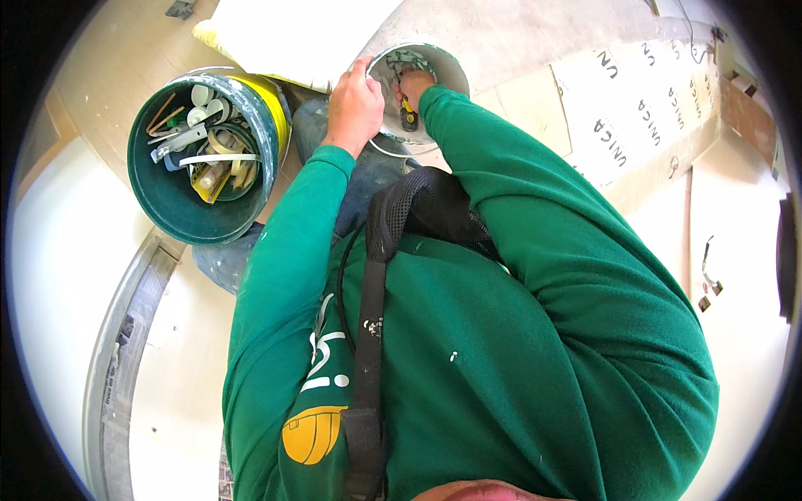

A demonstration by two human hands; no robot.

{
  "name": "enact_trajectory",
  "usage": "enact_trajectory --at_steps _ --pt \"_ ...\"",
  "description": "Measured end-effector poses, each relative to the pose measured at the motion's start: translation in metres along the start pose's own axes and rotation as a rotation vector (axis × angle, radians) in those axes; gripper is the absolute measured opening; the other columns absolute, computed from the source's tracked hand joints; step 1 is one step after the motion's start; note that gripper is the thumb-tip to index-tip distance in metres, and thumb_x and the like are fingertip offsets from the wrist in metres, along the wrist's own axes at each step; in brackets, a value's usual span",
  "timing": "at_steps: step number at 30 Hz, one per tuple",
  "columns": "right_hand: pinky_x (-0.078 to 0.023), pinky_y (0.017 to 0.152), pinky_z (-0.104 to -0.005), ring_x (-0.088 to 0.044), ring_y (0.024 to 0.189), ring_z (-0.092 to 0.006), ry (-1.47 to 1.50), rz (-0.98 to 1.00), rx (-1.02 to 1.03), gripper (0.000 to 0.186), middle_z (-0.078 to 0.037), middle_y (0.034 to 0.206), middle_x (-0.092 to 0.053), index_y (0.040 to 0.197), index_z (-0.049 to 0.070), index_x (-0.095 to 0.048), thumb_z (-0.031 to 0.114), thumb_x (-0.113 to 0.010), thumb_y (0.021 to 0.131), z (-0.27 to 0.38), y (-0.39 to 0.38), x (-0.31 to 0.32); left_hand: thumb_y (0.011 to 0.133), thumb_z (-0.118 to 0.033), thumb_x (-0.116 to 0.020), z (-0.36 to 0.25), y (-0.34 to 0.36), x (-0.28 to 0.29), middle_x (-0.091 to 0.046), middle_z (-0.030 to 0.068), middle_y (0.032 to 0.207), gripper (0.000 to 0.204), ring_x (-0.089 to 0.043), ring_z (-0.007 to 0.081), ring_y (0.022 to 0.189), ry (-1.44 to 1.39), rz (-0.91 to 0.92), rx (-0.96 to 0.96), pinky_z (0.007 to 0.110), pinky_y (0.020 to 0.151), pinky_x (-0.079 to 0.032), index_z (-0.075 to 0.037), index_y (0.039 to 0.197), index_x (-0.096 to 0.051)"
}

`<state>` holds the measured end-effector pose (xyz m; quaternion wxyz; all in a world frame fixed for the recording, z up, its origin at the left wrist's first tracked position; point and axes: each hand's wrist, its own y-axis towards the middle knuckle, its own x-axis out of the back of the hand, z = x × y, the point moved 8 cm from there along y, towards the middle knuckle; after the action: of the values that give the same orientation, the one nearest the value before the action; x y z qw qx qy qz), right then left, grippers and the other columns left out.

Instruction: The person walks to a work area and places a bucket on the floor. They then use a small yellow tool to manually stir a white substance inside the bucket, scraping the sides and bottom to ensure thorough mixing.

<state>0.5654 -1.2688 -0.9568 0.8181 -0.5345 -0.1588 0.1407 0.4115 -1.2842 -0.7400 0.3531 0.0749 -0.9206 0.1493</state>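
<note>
My left hand (356, 103) is closed over the left rim of a pale plaster-smeared bucket (450, 77). Down inside it, my right hand (413, 87) is wrapped round a tool with a black and yellow handle (408, 118). The handle's end sticks out below my fist, and the tool's working end is hidden, so its kind cannot be told. Grey-green residue marks the bucket's inner wall near my right hand. A white wire handle (393, 155) hangs at the bucket's near side.
A dark green bucket (194, 215) holding several scrapers, tape rolls and sticks stands at left, with something yellow beside it. Behind lies a large white sack (292, 33). Printed protective board (635, 117) covers the floor at right. A metal profile strip (113, 359) runs along the lower left.
</note>
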Motion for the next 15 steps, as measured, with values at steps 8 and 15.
enact_trajectory --at_steps 8,15 --pt "-0.056 0.085 -0.0417 -0.070 0.101 -0.0312 -1.354 0.111 0.337 0.035 -0.014 0.110 -0.073 0.101 0.011 -0.078 0.029 -0.076 0.071 0.013 0.012 -0.022 0.094 -0.012 -0.049 0.006 -0.005 -0.003 -0.065 0.0283 0.106 0.039 -0.061 0.0452 0.100 -0.004 -0.007 -0.016 0.052 0.090 -0.048 -0.004 0.131 -0.055" --pt "-0.056 0.085 -0.0425 -0.071 0.098 -0.0326 -1.050 0.087 0.404 0.039 -0.015 0.109 -0.073 0.109 0.010 -0.074 0.029 -0.073 0.075 0.022 0.007 -0.024 0.094 -0.013 -0.049 0.009 -0.003 0.001 -0.066 0.0294 0.105 0.038 -0.063 0.0455 0.100 0.007 -0.009 -0.021 0.052 0.090 -0.048 -0.003 0.130 -0.055"
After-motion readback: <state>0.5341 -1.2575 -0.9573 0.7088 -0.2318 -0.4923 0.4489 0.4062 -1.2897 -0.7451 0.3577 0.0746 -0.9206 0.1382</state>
